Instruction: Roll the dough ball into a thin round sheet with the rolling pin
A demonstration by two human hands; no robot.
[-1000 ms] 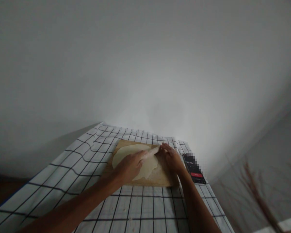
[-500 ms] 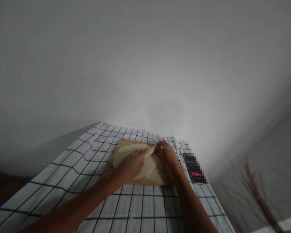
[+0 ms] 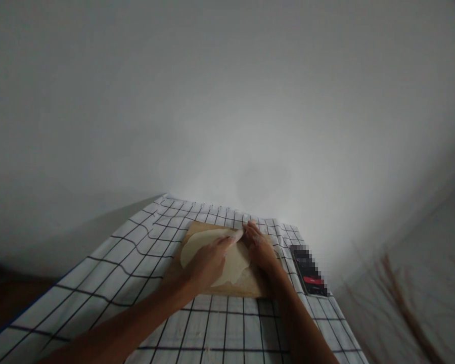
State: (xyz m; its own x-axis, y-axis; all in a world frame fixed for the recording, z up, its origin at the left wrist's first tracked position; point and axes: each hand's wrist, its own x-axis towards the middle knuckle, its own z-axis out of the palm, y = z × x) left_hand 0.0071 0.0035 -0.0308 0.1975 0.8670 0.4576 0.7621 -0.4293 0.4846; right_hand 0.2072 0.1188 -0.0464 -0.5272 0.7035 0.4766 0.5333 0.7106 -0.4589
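Observation:
A thin, pale sheet of rolled-out dough [image 3: 231,270] with an uneven rim lies on a wooden board [image 3: 235,291]. Over the dough's middle, my left hand [image 3: 211,259] is closed, its floury fingers pointing away from me. At the upper right rim is my right hand [image 3: 261,248], its fingers bent. Between the two hands runs a slim, pale piece [image 3: 238,235], gripped from both sides. Whether this is a floured rolling pin or a raised edge of the dough, I cannot tell. My left hand hides part of the sheet.
A white cloth with dark grid lines [image 3: 216,323] covers the table. Right of the board lies a phone [image 3: 313,279] with a partly blurred screen. A grey-white wall [image 3: 212,101] rises behind the table. Thin brown twigs [image 3: 405,303] stand at the lower right.
The view has shifted slightly, so the board and phone appear a little lower and further right. My left fingers look more curled, and both hands remain at the slim, pale piece.

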